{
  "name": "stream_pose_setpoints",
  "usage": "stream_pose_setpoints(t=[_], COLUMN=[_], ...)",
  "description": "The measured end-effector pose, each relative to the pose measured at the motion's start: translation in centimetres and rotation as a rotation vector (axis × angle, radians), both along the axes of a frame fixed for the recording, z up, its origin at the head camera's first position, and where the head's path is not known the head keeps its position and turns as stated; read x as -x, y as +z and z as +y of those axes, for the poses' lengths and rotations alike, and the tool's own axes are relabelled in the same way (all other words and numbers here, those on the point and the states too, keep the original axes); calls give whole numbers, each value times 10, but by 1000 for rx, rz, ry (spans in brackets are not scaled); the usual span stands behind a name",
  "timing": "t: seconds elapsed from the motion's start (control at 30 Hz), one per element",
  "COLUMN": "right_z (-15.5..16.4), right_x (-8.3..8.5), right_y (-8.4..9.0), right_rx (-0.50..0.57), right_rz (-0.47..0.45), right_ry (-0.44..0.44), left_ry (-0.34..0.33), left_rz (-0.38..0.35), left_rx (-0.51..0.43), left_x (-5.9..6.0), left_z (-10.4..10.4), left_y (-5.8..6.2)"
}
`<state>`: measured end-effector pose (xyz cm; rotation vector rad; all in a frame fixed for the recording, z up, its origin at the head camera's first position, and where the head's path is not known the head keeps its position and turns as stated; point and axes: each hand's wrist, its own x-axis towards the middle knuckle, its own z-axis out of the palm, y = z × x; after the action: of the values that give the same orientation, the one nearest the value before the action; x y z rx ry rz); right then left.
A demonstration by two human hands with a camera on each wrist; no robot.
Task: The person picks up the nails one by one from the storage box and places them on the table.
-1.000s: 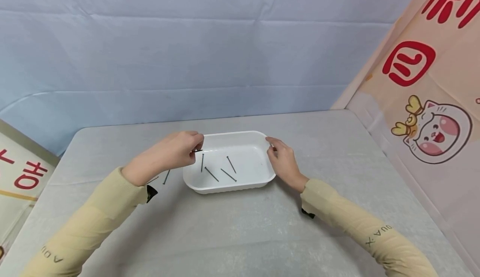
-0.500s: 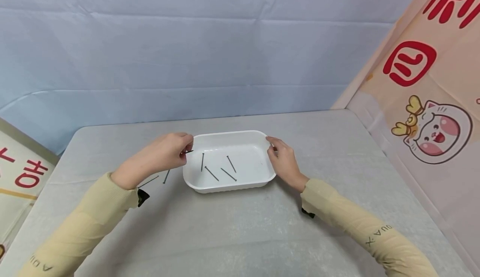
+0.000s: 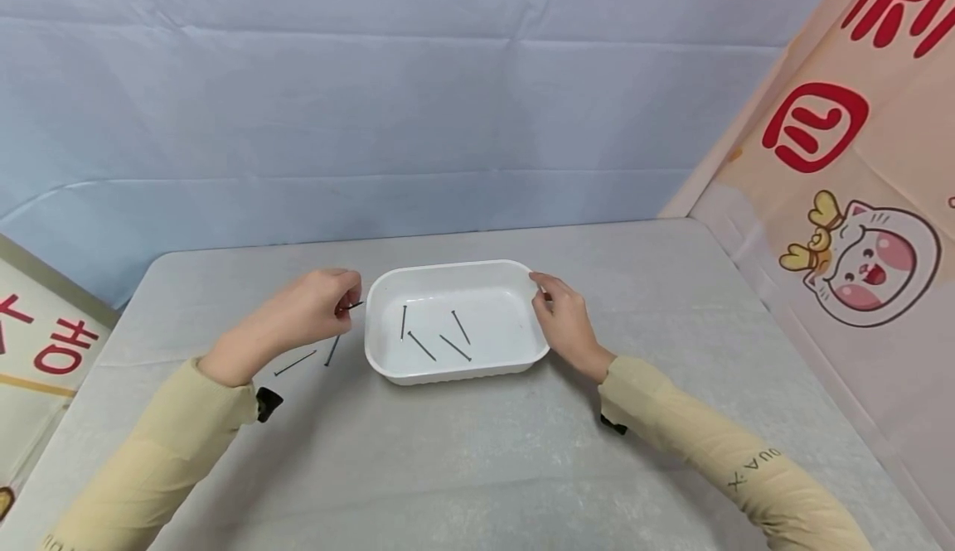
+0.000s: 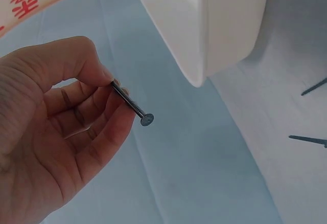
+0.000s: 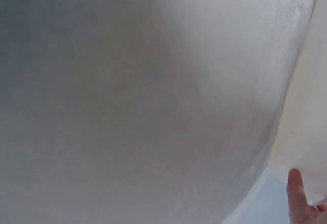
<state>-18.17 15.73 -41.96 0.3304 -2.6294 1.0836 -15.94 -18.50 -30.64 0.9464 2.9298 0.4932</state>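
Note:
Left of the white plastic tray [image 3: 492, 373], my left hand [image 3: 312, 309] pinches a dark metal nail [image 4: 129, 101] between thumb and fingertips. Its flat round head points away from the fingers in the left wrist view, and the hand hides the other end. My right hand [image 3: 564, 323] grips the tray's right rim; the right wrist view shows a finger [image 5: 296, 193] against the tray's pale outer wall. Inside the tray lie several nails [image 3: 459, 327], spread over its left and middle part. Two more nails [image 3: 296, 362] rest on the table near my left wrist.
A grey cloth covers the table [image 3: 462, 468]. Behind it hangs a pale blue cloth backdrop [image 3: 418, 120], and a printed banner [image 3: 858, 244] stands along the right side. Another printed sheet [image 3: 52, 335] hangs at the left.
My left hand has moved left with the nail, from over the tray's left rim to beside it. A second nail on the table has come fully into view. The right hand and tray stay put.

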Motion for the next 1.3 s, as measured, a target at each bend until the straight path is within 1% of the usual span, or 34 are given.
stream_pose_setpoints(t=[0.23,0.5,0.57,0.8,1.03,1.3], right_z=[0,0,0,0,-1,0], right_x=[0,0,0,0,0,0], right_y=[0,-1,-1,-1,0,-1], right_rx=[2,-4,-5,4,3,1], right_rz=[-1,-3,-3,-4,1,7], right_ry=[3,1,-1,6,0,2], left_ry=[18,56,63,88,115,161], left_rz=[33,21,22,-14,-10,-95], left_rx=[-19,-25,-29,-34,-33,-23], left_x=[-1,-2,-2,1,5,9], left_z=[-10,-23,-26,-37,-48,-61], left_y=[-3,-8,-9,-14,-18,-25])
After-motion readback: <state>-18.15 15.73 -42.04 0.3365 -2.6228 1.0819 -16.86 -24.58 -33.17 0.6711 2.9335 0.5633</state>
